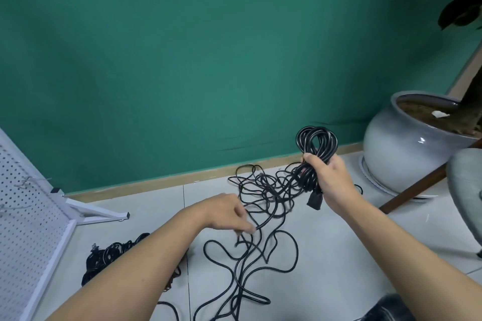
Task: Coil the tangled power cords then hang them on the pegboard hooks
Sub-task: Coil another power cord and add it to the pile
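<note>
**Q:** What are your hands doing here?

**A:** My right hand (332, 177) is clenched around a half-wound coil (317, 142), and its plug (315, 201) dangles below my palm. My left hand (225, 212) reaches down to a loose strand (257, 228). Blur hides whether my fingers have closed on it.

**Q:** What could go wrong?

**A:** The tangle (263, 190) lies on the floor between my hands. A hard pull, I judge, would tighten its knots or drag the heap. A snag could also spill loops from my right grip. A second bundle (112, 255) sits under my left forearm. The pegboard (23, 216), beyond my left hand, shows no cord hung.
</note>
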